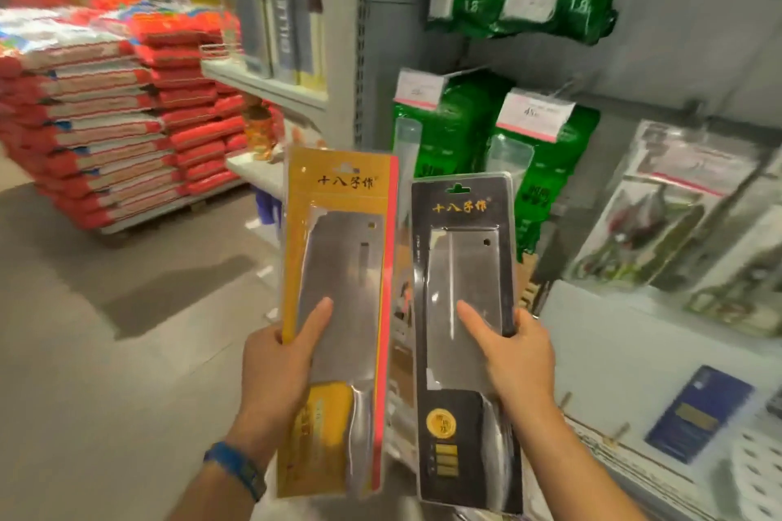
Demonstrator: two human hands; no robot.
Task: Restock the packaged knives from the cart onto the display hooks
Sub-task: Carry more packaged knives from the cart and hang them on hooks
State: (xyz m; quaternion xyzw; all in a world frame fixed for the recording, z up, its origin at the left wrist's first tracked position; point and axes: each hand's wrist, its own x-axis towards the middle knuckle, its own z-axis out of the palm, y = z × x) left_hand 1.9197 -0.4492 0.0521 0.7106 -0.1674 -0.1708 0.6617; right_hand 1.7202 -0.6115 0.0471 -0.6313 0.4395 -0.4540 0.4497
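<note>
Head view: left hand grips a yellow knife pack at its left edge, thumb across the front. Right hand grips a black knife pack at its right edge, fingers clamped on it. Packs upright, just beside each other, in front of green packs hanging on the wall.
</note>
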